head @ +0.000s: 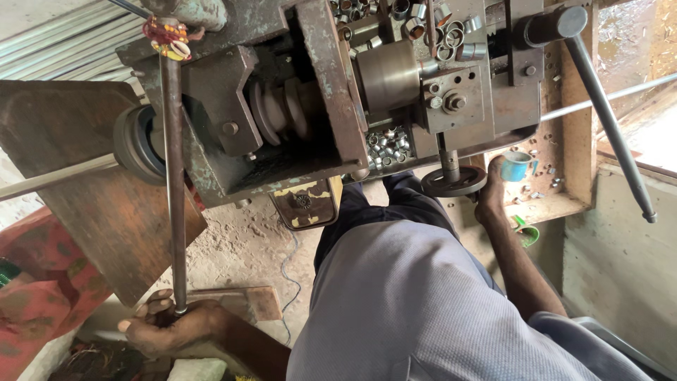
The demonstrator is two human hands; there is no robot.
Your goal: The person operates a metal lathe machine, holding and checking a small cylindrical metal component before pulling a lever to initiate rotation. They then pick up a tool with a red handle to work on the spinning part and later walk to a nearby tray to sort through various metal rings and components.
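Steel lever [174, 190] rises from the left hand [173, 328], fingers wrapped tight round its lower end; right hand [491, 190] grips the handwheel [453, 182] on the lathe [317, 99]. Cutting seems underway; next likely calls for steady, coordinated lever and wheel feed

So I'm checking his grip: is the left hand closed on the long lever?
Closed. The left hand wraps its fingers around the lower end of the long lever.

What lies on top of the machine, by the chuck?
Many short metal rings lie piled on the machine top; more sit in a tray below the chuck. Anything beneath the piles is covered.
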